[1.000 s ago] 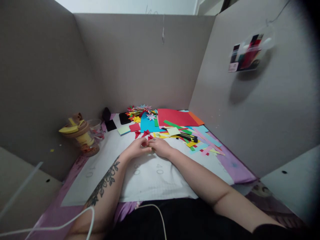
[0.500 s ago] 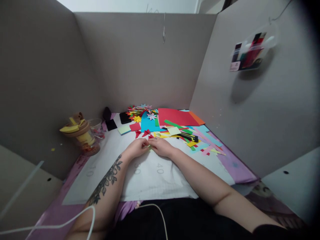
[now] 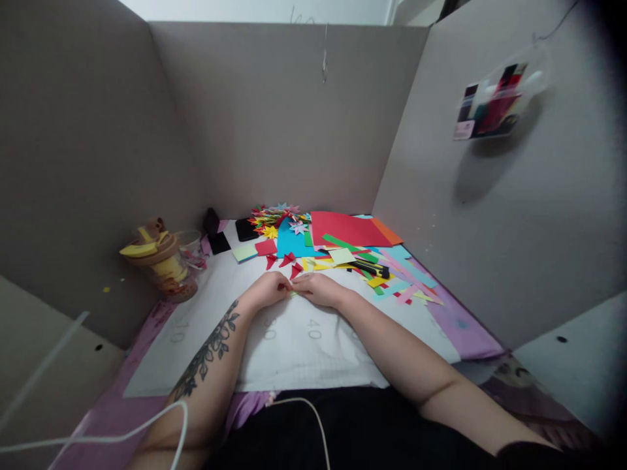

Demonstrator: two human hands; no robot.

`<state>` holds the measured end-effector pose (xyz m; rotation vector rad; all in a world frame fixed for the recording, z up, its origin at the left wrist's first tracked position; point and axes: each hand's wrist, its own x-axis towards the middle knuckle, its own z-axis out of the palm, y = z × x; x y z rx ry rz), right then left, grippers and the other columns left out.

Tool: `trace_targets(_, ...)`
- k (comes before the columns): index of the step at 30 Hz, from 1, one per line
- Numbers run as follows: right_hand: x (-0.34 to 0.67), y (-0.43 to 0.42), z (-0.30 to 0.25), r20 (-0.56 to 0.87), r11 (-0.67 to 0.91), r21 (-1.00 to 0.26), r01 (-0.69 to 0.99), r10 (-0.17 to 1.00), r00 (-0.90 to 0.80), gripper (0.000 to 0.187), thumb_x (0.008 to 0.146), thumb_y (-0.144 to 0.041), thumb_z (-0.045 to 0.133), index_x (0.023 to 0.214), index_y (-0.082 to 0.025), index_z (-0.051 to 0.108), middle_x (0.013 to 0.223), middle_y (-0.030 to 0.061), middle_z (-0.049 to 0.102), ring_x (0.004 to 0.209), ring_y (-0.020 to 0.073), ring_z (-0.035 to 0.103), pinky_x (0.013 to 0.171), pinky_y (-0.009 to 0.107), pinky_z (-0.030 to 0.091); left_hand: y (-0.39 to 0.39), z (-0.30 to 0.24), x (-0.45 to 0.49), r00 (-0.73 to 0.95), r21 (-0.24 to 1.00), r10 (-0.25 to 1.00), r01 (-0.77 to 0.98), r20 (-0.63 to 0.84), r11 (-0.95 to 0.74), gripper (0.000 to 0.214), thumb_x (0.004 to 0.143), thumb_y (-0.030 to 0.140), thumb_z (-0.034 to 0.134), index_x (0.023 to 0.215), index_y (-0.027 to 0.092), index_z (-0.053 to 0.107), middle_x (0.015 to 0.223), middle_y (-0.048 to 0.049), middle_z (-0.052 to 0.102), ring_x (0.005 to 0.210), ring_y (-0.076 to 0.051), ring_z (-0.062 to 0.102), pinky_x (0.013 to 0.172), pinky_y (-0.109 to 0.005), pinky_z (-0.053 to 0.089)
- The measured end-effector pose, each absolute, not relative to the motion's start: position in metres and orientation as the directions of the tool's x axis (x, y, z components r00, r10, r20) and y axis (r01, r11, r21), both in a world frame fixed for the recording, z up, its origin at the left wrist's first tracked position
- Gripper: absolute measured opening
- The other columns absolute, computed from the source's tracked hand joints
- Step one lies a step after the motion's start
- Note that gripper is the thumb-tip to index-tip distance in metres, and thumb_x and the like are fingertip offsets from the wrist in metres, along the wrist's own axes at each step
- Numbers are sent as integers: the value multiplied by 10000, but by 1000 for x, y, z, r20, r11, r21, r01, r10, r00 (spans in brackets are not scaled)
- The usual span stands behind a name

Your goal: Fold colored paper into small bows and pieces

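My left hand [image 3: 268, 289] and my right hand [image 3: 318, 289] meet at the fingertips over the white sheet [image 3: 304, 359]. Between them is a small pale yellow-green piece of paper [image 3: 293, 294], mostly covered by my fingers. Both hands are closed on it. Just beyond the fingertips lie several small folded red paper pieces [image 3: 287, 260]. A pale yellow square of paper [image 3: 342, 256] and a yellow-and-black utility knife [image 3: 375, 268] rest to the right of these, among cut strips.
Folded paper stars [image 3: 277, 219] are heaped at the back, beside red sheets [image 3: 343, 228] and a blue sheet [image 3: 294, 241]. Coloured strips [image 3: 406, 274] scatter rightward. A cup-like container [image 3: 169, 274] stands left, near a black phone [image 3: 246, 229]. Grey panels [image 3: 284, 117] enclose the table.
My right hand has shifted down slightly, its fingers flatter over the small paper. More of one red folded piece shows beyond it. The camera view has moved slightly.
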<state>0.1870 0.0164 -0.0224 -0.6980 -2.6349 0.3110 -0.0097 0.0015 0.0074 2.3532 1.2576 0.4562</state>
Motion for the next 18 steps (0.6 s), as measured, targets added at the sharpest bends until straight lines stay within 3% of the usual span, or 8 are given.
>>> trace_targets(11,184,15,-20,340,853,-340,397,505,-793,230,815,-80,489,898,-194,670,867,49,673,868,169,594,816,281,436,8,0,-12,544,481,836,716,69,-506,248,653,125,516,784,173,721,780,-40,710,702,-169,604,648,-229,436)
trace_targets(18,183,14,-20,358,846,-337,414,522,-774,213,793,-67,505,856,-186,669,884,44,677,855,165,598,802,278,447,7,0,-12,554,488,829,704,77,-516,249,635,99,511,755,172,717,772,-37,705,702,-170,604,658,-237,439)
